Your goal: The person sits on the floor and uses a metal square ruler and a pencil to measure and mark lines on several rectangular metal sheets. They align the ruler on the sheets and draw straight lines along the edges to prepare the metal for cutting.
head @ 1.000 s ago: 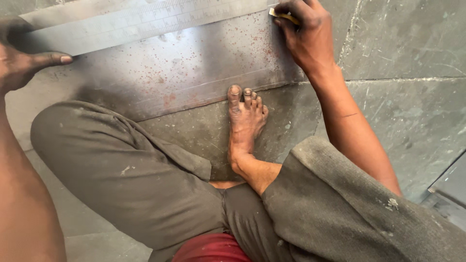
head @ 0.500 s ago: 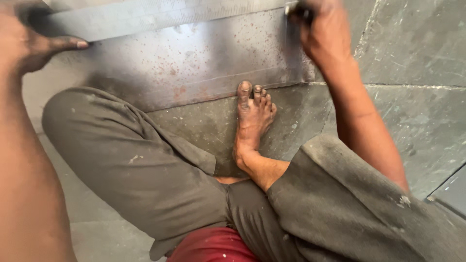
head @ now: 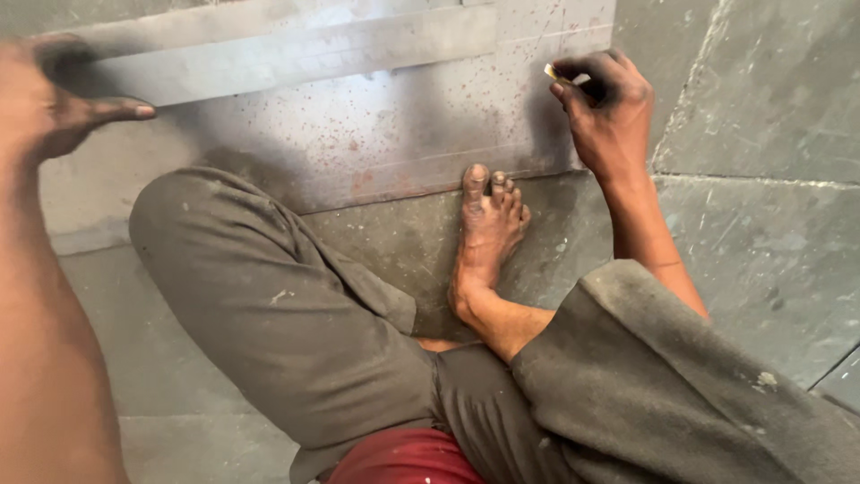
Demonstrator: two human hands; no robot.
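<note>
Sitting on the stone floor [head: 761, 134] w/ a grey metal sheet [head: 358, 134] laid flat in front, rust specks all over it, no labels. Right hand [head: 609, 108] is closed round a small yellowish marker [head: 560, 76], tip right at the sheet's right edge. Left hand [head: 54, 108] presses a long straightedge [head: 287, 58] across the sheet, thumb out. Bare foot [head: 488, 224] touches the near edge. Open floor to the right.
</note>
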